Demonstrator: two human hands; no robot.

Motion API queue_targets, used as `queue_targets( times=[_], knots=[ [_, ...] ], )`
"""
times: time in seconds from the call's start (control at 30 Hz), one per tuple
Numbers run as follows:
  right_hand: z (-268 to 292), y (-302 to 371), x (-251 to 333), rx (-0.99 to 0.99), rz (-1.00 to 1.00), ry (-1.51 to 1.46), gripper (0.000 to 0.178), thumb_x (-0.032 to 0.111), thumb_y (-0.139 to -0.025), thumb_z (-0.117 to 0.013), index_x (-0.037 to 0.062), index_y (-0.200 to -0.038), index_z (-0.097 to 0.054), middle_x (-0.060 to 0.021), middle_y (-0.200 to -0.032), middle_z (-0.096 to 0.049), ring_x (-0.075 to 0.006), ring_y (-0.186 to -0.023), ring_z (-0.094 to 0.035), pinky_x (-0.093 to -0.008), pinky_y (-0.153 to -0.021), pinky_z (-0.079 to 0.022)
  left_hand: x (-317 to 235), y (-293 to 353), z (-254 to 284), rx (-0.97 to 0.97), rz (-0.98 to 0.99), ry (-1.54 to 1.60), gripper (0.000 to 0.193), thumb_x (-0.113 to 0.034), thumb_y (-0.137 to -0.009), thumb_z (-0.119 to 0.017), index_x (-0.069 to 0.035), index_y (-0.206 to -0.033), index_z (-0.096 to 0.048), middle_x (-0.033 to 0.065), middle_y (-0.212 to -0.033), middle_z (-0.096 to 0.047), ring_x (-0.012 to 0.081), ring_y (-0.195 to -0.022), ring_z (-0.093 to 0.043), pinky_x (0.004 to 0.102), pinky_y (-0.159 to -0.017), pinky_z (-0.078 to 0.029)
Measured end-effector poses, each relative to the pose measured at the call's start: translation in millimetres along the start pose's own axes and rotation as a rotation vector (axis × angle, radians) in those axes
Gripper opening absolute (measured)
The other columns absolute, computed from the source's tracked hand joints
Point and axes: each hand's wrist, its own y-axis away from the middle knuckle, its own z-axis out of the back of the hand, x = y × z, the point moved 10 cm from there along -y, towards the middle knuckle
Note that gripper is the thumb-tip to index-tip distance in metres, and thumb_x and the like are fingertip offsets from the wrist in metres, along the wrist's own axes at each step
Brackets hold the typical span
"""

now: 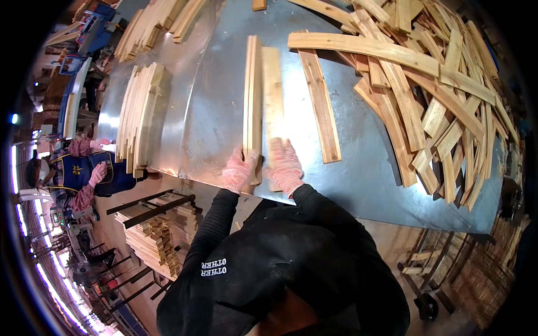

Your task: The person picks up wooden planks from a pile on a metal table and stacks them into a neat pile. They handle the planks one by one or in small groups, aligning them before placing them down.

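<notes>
Two or so narrow wooden boards (253,95) stand together on edge on the metal table, pointing away from me. My left hand (240,169), in a pinkish-white glove, is closed round their near end. Just to their right is another wooden board (273,89), slightly smeared by motion and tilted beside them. My right hand (284,167), gloved the same way, grips this board near its close end; the fingertips are partly blurred. Further right a single knotty board (320,106) lies flat, apart from both hands.
A large jumbled heap of boards (443,106) covers the table's right side. Neater board stacks stand at left (138,112) and far left (151,25). Below the metal table's (358,185) near edge, a rack (151,235) holds stacked wood. Another person (84,168) works at left.
</notes>
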Motion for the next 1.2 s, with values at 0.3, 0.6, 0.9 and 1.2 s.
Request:
queue_targets(
  times=[0.3,0.6,0.9,1.2],
  knots=[
    [116.9,-33.9,-98.0,-0.194,-0.292,0.356,0.091,0.041,-0.077,-0.075,0.0057,-0.149,-0.032,-0.0273,-0.144,-0.042,-0.0453,-0.136,-0.038,-0.0521,-0.112,-0.033,-2.8,12.4,-5.7,-0.028,0.206,-0.254,0.063,-0.043,-0.081,-0.069,0.001,-0.122,-0.052,0.0242,-0.099,-0.068,0.0393,-0.092,-0.068,0.0477,-0.080,-0.053],
    [168.8,205.5,-154.1,0.291,-0.772,0.101,0.058,0.036,-0.071,-0.083,0.0121,-0.118,-0.058,-0.0137,-0.120,-0.059,-0.0341,-0.115,-0.058,-0.0432,-0.095,-0.050,-74.4,-14.2,73.0,-0.343,-0.440,-0.445,0.084,-0.029,-0.081,-0.075,0.003,-0.147,-0.034,0.0286,-0.134,-0.050,0.0396,-0.122,-0.054,0.0431,-0.101,-0.045],
    [289.7,500.1,-223.1,-0.701,-1.180,0.287,0.037,0.039,-0.085,-0.072,0.0121,-0.110,-0.064,-0.0159,-0.097,-0.057,-0.0394,-0.087,-0.060,-0.0442,-0.071,-0.049,-331.1,-151.5,-169.2,0.113,-0.616,0.220,0.059,-0.039,-0.097,-0.062,0.003,-0.136,-0.048,0.0200,-0.124,-0.063,0.0314,-0.116,-0.060,0.0384,-0.099,-0.045],
    [391.5,709.8,-628.1,-1.359,-1.562,-0.170,0.050,0.041,-0.092,-0.060,0.0035,-0.125,-0.058,-0.0229,-0.109,-0.070,-0.0406,-0.103,-0.066,-0.0450,-0.085,-0.052,-519.4,-37.2,-364.7,-0.077,-0.874,-1.012,0.081,-0.052,-0.094,-0.059,0.008,-0.144,-0.038,0.0327,-0.144,-0.044,0.0448,-0.137,-0.038,0.0467,-0.109,-0.038]
  ],
)
